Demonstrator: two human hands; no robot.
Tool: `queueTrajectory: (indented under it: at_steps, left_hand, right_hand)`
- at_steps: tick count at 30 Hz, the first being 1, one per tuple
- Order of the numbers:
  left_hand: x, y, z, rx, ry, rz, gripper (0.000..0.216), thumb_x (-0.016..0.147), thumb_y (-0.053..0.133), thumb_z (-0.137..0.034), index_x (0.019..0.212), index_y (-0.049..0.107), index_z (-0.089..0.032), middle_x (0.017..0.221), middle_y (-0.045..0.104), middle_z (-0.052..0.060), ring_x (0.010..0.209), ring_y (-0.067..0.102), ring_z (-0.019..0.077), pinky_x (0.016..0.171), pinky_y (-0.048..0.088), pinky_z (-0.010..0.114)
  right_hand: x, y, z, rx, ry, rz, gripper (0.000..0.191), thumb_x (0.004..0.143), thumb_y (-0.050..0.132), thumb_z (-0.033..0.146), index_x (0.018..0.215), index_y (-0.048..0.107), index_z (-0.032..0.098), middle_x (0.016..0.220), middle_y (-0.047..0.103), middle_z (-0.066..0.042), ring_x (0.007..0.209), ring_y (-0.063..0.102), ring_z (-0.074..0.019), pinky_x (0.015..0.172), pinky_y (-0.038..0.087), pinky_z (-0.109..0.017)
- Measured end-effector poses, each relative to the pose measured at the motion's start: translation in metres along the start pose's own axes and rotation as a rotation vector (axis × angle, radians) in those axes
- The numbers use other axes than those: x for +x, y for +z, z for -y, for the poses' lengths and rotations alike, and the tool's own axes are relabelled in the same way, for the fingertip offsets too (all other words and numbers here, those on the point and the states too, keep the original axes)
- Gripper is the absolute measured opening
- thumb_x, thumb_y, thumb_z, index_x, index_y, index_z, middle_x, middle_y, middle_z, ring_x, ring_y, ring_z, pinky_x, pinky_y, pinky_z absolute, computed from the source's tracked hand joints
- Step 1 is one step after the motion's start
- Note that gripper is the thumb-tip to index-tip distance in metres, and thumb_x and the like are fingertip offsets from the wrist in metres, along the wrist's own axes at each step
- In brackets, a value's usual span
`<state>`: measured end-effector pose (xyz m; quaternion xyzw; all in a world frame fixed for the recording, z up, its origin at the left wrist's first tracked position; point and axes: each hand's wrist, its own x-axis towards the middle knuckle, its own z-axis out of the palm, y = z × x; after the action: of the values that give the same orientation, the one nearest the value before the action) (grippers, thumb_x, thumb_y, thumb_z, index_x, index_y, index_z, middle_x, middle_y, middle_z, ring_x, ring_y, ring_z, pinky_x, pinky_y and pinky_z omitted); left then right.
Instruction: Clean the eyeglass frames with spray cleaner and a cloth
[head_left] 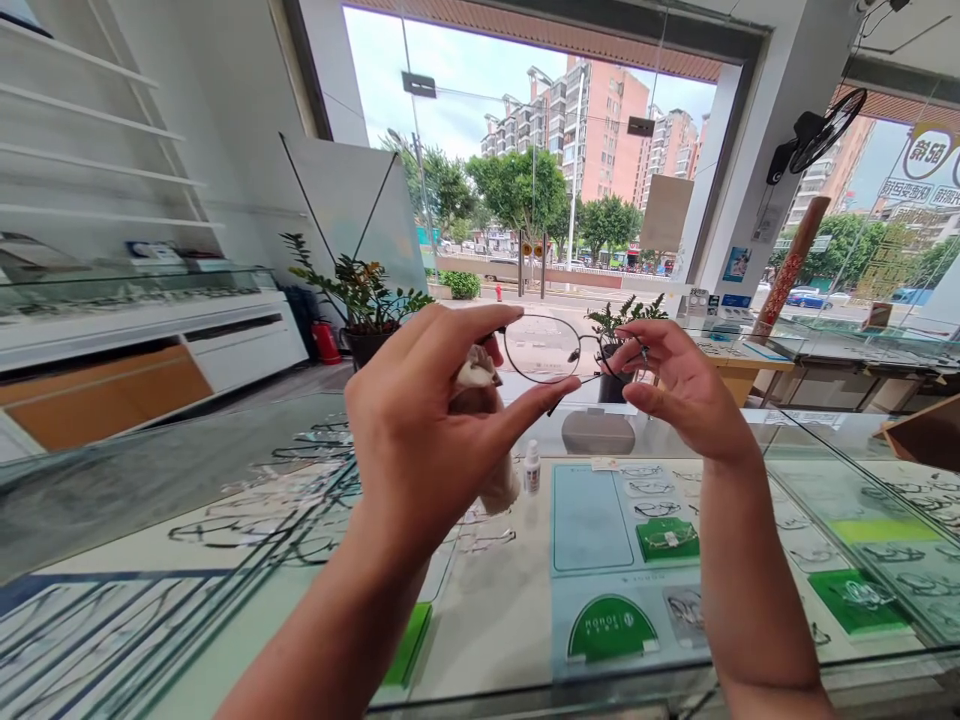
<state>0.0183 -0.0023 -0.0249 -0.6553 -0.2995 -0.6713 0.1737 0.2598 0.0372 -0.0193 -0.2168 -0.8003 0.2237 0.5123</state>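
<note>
A pair of thin dark-rimmed eyeglasses (541, 350) is held up in front of me, above the glass counter. My left hand (424, 410) grips the left lens rim between thumb and forefinger. A crumpled pale cloth (496, 490) is also in that hand, hanging below the palm and partly hidden by it. At the right lens, the fingers of my right hand (682, 385) pinch the frame near its hinge. One temple arm shows below the lenses; the other is mostly hidden by the right fingers.
Below lies a glass display counter (480, 600) with many eyeglasses inside. On it stand a small white spray bottle (532, 466) and a grey glasses case (598, 432). Potted plants (364, 300), a red fire extinguisher (325, 342) and a glass shopfront are beyond.
</note>
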Motion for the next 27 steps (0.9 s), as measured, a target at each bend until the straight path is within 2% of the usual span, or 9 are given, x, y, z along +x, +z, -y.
queueTrajectory:
  at_steps: [6,15,21,27]
  left_hand:
    - [0.003,-0.001,0.003,0.046,-0.055,0.115,0.042,0.083,0.078,-0.057,0.118,0.070,-0.034,0.097,0.071,0.002,0.087,0.069,0.0232,0.064,0.057,0.037]
    - [0.011,0.002,0.013,0.035,-0.098,0.171,0.041,0.082,0.081,-0.051,0.118,0.071,-0.034,0.109,0.068,0.003,0.098,0.067,0.0247,0.084,0.057,0.041]
    - [0.011,0.005,0.020,-0.007,-0.117,0.224,0.040,0.084,0.078,-0.052,0.120,0.071,-0.034,0.106,0.071,0.003,0.098,0.067,0.0242,0.084,0.057,0.040]
    - [0.012,0.006,0.017,-0.048,-0.194,0.224,0.044,0.080,0.080,-0.056,0.117,0.071,-0.034,0.112,0.076,0.002,0.103,0.069,0.0259,0.086,0.057,0.042]
  right_hand:
    - [0.000,0.001,0.001,-0.100,-0.044,-0.109,0.048,0.085,0.081,0.049,0.126,0.063,0.031,0.103,0.070,-0.003,0.104,0.069,-0.0216,0.099,0.055,-0.042]
    - [-0.002,0.011,0.014,-0.310,-0.170,-0.296,0.045,0.086,0.080,0.048,0.125,0.066,0.031,0.111,0.069,-0.003,0.095,0.067,-0.0205,0.092,0.057,-0.042]
    - [-0.005,0.018,0.026,-0.427,-0.223,-0.370,0.043,0.088,0.078,0.048,0.125,0.067,0.028,0.099,0.069,-0.003,0.089,0.064,-0.0201,0.087,0.059,-0.041]
    - [-0.006,0.020,0.028,-0.511,-0.264,-0.394,0.044,0.089,0.077,0.049,0.128,0.066,0.031,0.106,0.070,-0.004,0.097,0.066,-0.0247,0.096,0.058,-0.050]
